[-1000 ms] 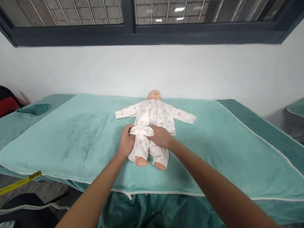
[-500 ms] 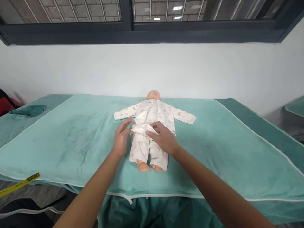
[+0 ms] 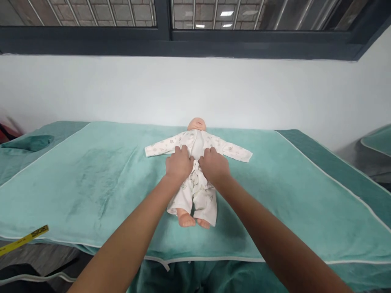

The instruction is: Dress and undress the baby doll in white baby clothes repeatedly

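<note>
A baby doll (image 3: pixel 197 123) lies on its back, its head toward the wall and its bare feet toward me. It wears a white printed jacket (image 3: pixel 236 152) with the sleeves spread wide, and white printed trousers (image 3: pixel 205 203). My left hand (image 3: pixel 179 162) is closed at the left side of the doll's waist. Opposite it, my right hand (image 3: pixel 214 165) is closed at the right side. Both seem to grip the waistband of the trousers, where the cloth is bunched between them; the fingertips are hidden behind the knuckles.
A light green sheet (image 3: pixel 106 183) with white piping covers the bed. Behind it stands a white wall (image 3: pixel 195 89) under a dark window frame (image 3: pixel 195 44). A yellow strip (image 3: pixel 24 240) sticks out at the lower left, and a folded green cloth (image 3: pixel 27 143) lies at the far left.
My left hand has moved right onto the doll's waist and closed. My right hand has turned and closed at the opposite side. The trouser waist is now gathered between them.
</note>
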Demonstrator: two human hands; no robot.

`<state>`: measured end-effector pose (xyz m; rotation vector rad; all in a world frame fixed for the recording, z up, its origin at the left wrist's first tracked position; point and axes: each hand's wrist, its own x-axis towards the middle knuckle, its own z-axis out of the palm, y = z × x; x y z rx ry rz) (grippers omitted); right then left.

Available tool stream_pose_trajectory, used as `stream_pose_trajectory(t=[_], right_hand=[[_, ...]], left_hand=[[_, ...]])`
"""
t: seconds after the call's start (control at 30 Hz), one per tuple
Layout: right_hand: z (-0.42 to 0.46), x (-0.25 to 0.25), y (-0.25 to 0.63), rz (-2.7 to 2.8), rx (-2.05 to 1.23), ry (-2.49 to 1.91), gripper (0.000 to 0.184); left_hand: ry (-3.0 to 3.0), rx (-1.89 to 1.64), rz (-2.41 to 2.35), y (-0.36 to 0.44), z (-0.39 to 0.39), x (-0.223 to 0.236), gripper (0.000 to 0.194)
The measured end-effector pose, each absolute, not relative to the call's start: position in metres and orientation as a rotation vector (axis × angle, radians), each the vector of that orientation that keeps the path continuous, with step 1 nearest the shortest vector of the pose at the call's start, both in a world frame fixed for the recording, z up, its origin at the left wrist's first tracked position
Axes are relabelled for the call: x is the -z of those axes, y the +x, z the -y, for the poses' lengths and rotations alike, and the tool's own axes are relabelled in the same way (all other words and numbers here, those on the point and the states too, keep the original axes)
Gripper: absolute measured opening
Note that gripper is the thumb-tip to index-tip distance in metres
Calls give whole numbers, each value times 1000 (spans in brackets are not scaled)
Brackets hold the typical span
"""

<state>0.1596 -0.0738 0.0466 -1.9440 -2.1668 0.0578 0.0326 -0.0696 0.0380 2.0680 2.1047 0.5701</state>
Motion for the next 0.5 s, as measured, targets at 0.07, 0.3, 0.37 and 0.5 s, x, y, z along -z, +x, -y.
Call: stream_pose_trajectory(t=[0.07, 0.3, 0.37, 0.5], right_hand=[[65, -49, 167, 2098, -136, -1882, 12], [52, -40, 263, 1598, -529, -1786, 30], [58, -28, 296, 1528, -506, -1881, 27], [69, 0, 329, 1487, -279, -2023, 14]], left_hand=[[2110, -520, -2126, 27, 66, -42, 31], [1441, -1120, -2143, -52, 31, -33, 19], [1341, -1144, -2175, -73, 29, -20, 20], [1334, -1223, -2237, -86, 41, 5, 25]])
